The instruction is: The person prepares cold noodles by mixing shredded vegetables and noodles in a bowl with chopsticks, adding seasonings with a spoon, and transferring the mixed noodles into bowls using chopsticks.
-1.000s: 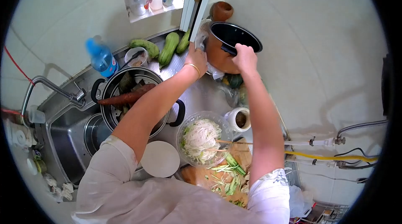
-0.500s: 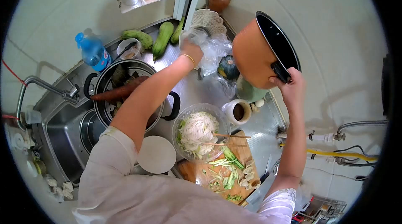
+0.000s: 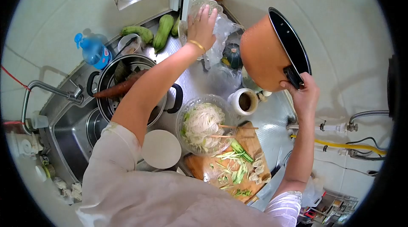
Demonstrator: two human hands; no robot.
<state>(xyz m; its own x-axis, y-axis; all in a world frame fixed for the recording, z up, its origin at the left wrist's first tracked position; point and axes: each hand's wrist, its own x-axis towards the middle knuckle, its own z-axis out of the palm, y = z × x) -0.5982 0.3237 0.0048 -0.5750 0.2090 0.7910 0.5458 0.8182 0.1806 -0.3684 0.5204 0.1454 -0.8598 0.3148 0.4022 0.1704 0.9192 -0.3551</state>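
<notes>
My right hand (image 3: 305,95) grips the black handle of a large orange pot (image 3: 263,55), which is tilted with its dark opening toward the right. My left hand (image 3: 203,27), fingers spread, lies over a white lacy basket (image 3: 205,6) and clear plastic bags (image 3: 219,40) at the back of the counter. A dark green squash (image 3: 232,56) sits between the bags and the pot. Below them stands a white jar (image 3: 243,101) with dark contents. A clear bowl (image 3: 182,116) holds white noodles (image 3: 204,125) and a pair of chopsticks (image 3: 238,127).
A steamer pot (image 3: 100,80) with a long reddish root stands beside the sink (image 3: 72,142). Near me are a white round lid (image 3: 161,149) and a cutting board (image 3: 255,142) with sliced cucumber. Green gourds (image 3: 163,33) and a blue bottle (image 3: 94,53) line the wall.
The orange pot has moved right, away from the back corner, and tilted in my right hand. My left hand has shifted up over the basket, its fingers now spread.
</notes>
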